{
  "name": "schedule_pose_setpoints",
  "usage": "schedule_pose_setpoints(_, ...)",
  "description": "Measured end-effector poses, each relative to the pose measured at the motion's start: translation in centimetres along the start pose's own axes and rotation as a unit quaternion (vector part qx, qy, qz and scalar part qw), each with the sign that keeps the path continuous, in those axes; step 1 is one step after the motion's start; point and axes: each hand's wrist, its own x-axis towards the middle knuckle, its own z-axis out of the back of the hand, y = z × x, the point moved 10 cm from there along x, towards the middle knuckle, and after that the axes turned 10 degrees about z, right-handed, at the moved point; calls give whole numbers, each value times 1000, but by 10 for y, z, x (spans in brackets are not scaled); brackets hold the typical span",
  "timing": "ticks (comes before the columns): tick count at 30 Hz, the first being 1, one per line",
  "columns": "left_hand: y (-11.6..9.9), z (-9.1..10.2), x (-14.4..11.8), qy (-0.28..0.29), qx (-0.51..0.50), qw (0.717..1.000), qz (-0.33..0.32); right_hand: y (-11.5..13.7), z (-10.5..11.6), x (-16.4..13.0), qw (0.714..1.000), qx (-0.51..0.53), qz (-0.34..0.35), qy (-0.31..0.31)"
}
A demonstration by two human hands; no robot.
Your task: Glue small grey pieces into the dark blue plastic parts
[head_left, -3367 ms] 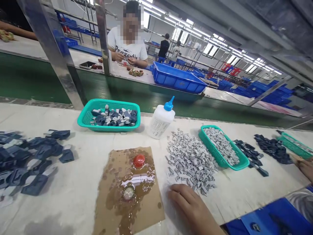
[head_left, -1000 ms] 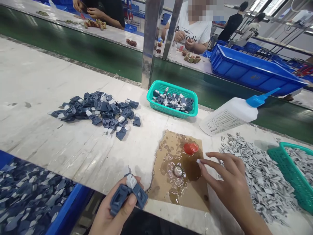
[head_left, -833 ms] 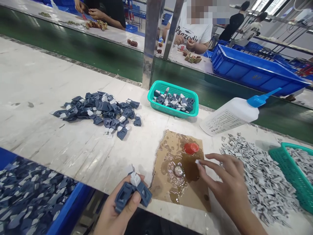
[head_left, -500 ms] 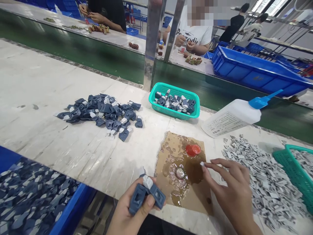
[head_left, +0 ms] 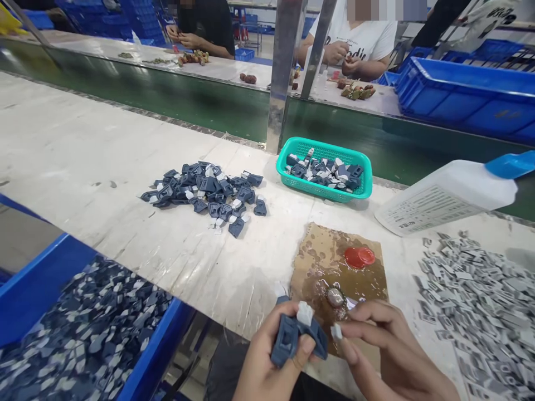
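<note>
My left hand is closed around dark blue plastic parts, with a light grey piece on top between them. Thumb and forefinger of my right hand pinch a small light grey plastic piece, a short gap to the right of the parts in my left hand. Beyond my hands lies a brown cardboard sheet, wet and stained. On it sit a bottle cap with shiny clear liquid and a red cap.
A pile of dark blue and grey parts lies left of a green basket holding similar ones. A white bottle leans at right, behind loose grey pieces. A blue bin stands at lower left. People work across the bench.
My right hand has brought the small grey piece from above the cardboard close to the parts in my left hand. The camera view has shifted, so the bench appears further right.
</note>
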Motion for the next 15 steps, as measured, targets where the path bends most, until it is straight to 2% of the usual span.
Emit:
schedule_pose_setpoints(2, 0, -1, 0, 4, -6, 1000, -1, -6, -5, -4, 1000, 10, -21, -6)
schedule_pose_setpoints(8, 1, -3, 0, 17, -20, 1000, -13, -3, -10, -5, 1000, -8, -7, -2)
schedule_pose_setpoints(13, -9, 6, -4, -32, 67, 994, -76, 9, -8, 4, 998, -22, 49, 25)
schedule_pose_setpoints(15, -16, 7, -7, -38, 109, 987, -111, 2, -12, 5, 998, 42, 13, 46)
